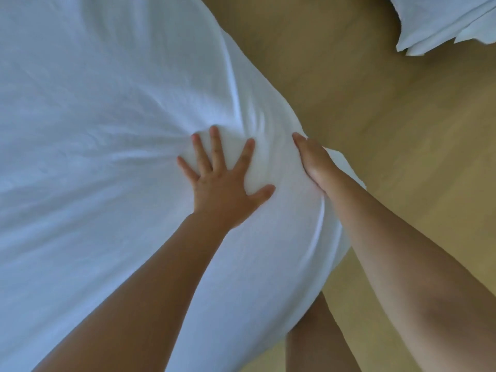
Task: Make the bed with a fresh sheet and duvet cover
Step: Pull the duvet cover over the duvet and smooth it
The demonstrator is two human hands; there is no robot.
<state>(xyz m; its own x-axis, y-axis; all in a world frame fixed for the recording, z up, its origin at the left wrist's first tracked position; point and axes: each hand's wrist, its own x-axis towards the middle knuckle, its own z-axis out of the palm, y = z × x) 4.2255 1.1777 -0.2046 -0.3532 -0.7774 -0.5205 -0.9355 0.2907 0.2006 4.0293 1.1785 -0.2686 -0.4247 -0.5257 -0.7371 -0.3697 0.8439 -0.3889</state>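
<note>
- Tan floor [456, 189] filled the right side of the view, and nearest of all a bare leg [316, 342] showed against it, close to the hanging side of the sheet.
- Two bare arms reached forward from the bottom of the view: the left forearm [150, 291] passed over the sheet and the right forearm [402, 264] over the floor.
- The white sheet [94, 130] lay spread over the bed, covered the whole left of the view and dropped over the bed's right-hand edge toward the floor.
- The left hand [222, 191] lay palm down on top of the sheet, near that edge. Its fingers were straight and spread wide, and they pressed into the cloth and held nothing. Creases fanned out from it to the left.
- The right hand [312, 162] was just beside the left but apart from it. It was seen edge-on and touched the sheet where the cloth turned down over the side.
- One of its fingers lay straight along the fold. The others were hidden behind the hand, so I could not tell whether it gripped the cloth or only pushed on it.
- A soft bulge of sheet rose between the two hands.
- Farthest off, at the top right, white linen [451, 20] lay on the floor, well apart from the bed.
</note>
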